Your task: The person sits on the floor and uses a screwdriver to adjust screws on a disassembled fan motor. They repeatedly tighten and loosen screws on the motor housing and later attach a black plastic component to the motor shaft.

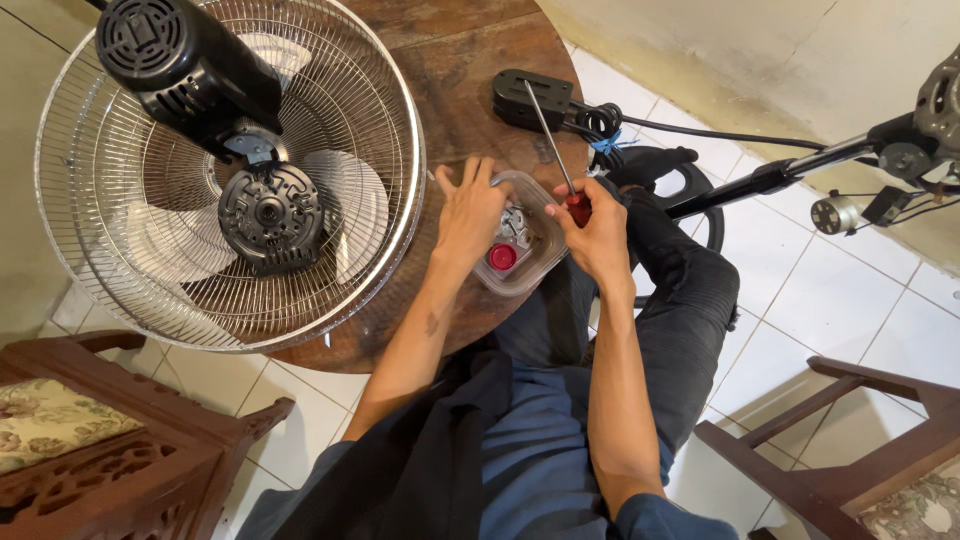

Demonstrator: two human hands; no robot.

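Gripping a screwdriver with a red handle and long thin metal shaft (556,140), the right hand (596,237) is closed in a fist around the handle, right at the far-right edge of the clear plastic tub (533,262) sitting on the round dark wooden table (470,70). The shaft angles up and away from the tub, its tip ending over a black rectangular box (530,97) further back on the table. The left hand (470,215) rests over the near-left side of the tub, fingers spread loosely and pointing away from the body, palm down on the rim. Can't really tell if it's pinching anything underneath.

Inside the tub you can see a small red round cap (502,257) and some greyish metal bits next to it, too small to make out properly.

Left of the tub, taking up most of the table, is a big fan head lying face down: chrome wire guard (120,250), pale translucent blades (345,200) and a black motor housing (190,65) sticking up. Beyond the tub to the right, a black cable (720,134) runs off the box, and a black and chrome fan stand pole (800,170) lies across the white tiled floor (850,300). Carved dark wooden chairs (130,450) sit near left and near right of the tub.
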